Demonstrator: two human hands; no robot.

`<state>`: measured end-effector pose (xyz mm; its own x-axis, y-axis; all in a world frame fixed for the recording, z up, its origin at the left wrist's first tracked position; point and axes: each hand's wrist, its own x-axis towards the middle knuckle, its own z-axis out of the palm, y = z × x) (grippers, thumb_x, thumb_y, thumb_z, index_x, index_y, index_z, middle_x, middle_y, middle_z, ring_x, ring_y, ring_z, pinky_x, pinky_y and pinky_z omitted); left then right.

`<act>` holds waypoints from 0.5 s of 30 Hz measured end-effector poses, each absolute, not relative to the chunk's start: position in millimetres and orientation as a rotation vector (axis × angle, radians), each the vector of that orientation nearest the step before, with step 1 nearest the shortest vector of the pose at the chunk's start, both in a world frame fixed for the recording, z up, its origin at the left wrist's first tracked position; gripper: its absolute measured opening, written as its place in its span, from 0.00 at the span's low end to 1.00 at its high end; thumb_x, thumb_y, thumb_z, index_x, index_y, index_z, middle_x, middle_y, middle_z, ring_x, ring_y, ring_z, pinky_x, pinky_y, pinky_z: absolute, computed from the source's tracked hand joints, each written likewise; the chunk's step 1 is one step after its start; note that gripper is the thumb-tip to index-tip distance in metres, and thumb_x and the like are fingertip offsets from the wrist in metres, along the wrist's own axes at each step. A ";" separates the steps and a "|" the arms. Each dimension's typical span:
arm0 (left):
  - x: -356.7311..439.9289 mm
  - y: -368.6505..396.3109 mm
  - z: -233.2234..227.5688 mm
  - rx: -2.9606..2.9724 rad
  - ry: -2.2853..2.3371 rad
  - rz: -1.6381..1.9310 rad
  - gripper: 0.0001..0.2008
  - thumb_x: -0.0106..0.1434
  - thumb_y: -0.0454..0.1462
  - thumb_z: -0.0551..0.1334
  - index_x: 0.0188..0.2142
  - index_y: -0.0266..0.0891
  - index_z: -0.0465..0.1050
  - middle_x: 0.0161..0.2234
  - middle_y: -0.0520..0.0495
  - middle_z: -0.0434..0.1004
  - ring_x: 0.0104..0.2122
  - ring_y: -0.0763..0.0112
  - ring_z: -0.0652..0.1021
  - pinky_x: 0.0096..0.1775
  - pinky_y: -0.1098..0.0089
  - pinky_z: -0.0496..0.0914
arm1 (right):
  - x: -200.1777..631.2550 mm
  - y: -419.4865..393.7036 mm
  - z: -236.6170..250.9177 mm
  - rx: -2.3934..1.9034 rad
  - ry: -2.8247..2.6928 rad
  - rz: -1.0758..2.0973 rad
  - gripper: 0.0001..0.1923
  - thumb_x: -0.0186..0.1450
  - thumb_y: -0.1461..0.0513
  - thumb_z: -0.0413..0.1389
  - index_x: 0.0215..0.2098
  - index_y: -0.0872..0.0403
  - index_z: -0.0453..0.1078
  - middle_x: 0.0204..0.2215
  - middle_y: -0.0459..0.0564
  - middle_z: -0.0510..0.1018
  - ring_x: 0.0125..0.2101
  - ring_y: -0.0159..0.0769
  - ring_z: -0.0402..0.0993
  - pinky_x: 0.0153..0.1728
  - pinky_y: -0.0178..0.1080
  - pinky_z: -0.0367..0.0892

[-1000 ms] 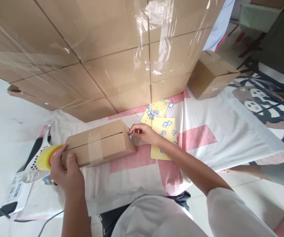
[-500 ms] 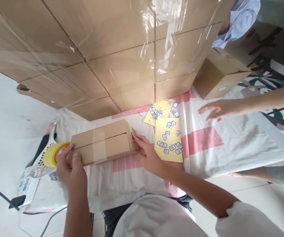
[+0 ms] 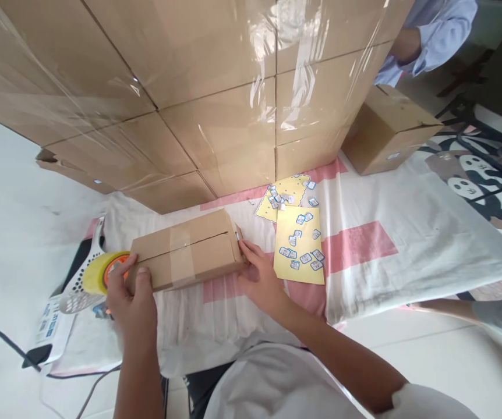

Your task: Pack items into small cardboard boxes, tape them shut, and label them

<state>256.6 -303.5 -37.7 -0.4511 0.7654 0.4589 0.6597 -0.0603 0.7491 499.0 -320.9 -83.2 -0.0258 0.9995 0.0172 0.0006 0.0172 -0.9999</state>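
Observation:
A small cardboard box (image 3: pixel 209 256) with a strip of tape across its middle lies flat on the cloth-covered table (image 3: pixel 360 291). My left hand (image 3: pixel 132 294) grips its left end, thumb on top and fingers at the end face. At the opposite end, my right hand (image 3: pixel 260 276) holds the side with its fingers by a small white label (image 3: pixel 237 235). A yellow tape roll with an orange core (image 3: pixel 98 272) sits just beside my left hand. To the right of the box lies a yellow sheet (image 3: pixel 298 276) dotted with several small blue-edged labels.
A wall of tape-wrapped cardboard cartons (image 3: pixel 216 139) rises right behind the box. Another carton (image 3: pixel 391 134) stands at the right rear, with a person's sleeve (image 3: pixel 447 38) above it. A white perforated object (image 3: pixel 74 299) and a power strip (image 3: pixel 48 329) are at the left.
Another person's arm and hand, reaching in from the right over the cloth, have gone out of view. My hands keep hold of the box, which looks nearly unmoved.

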 end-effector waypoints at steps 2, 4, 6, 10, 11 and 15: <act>255.3 -304.3 -37.6 1.602 2.059 1.543 0.18 0.66 0.40 0.63 0.54 0.39 0.76 0.55 0.42 0.77 0.58 0.59 0.74 0.63 0.54 0.64 | 497.0 -314.8 -81.1 -1.208 -1.229 1.250 0.43 0.55 0.65 0.58 0.69 0.51 0.60 0.69 0.54 0.60 0.69 0.47 0.55 0.68 0.53 0.56; 255.4 -304.4 -36.5 1.604 2.062 1.531 0.18 0.66 0.40 0.63 0.54 0.39 0.76 0.55 0.42 0.77 0.58 0.59 0.74 0.63 0.54 0.64 | 496.1 -308.0 -79.1 -1.239 -1.245 1.266 0.46 0.53 0.63 0.60 0.70 0.54 0.58 0.70 0.56 0.59 0.69 0.50 0.53 0.67 0.54 0.58; 256.4 -304.0 -34.9 1.588 2.094 1.510 0.18 0.66 0.41 0.63 0.54 0.40 0.76 0.55 0.42 0.77 0.58 0.59 0.74 0.63 0.54 0.63 | 497.5 -304.8 -78.3 -1.265 -1.275 1.257 0.47 0.53 0.63 0.61 0.70 0.54 0.58 0.70 0.56 0.58 0.69 0.51 0.52 0.67 0.55 0.57; 256.7 -303.4 -33.6 1.566 2.129 1.477 0.18 0.66 0.42 0.63 0.54 0.40 0.76 0.55 0.42 0.77 0.58 0.58 0.74 0.63 0.54 0.63 | 504.0 -307.4 -80.7 -1.275 -1.305 1.266 0.46 0.53 0.63 0.62 0.70 0.47 0.59 0.71 0.52 0.57 0.70 0.53 0.51 0.68 0.59 0.52; 255.9 -303.4 -34.1 1.575 2.120 1.478 0.18 0.66 0.42 0.63 0.54 0.40 0.76 0.55 0.42 0.77 0.59 0.58 0.74 0.63 0.55 0.64 | 505.0 -307.4 -81.5 -1.270 -1.307 1.273 0.46 0.54 0.62 0.63 0.70 0.45 0.59 0.71 0.51 0.56 0.70 0.53 0.50 0.68 0.59 0.51; 251.6 -304.1 -37.6 1.615 2.095 1.473 0.19 0.66 0.42 0.63 0.55 0.39 0.76 0.56 0.41 0.76 0.59 0.57 0.73 0.64 0.54 0.63 | 502.7 -300.8 -84.9 -1.258 -1.325 1.282 0.48 0.53 0.60 0.65 0.70 0.47 0.58 0.72 0.53 0.52 0.71 0.53 0.48 0.69 0.59 0.50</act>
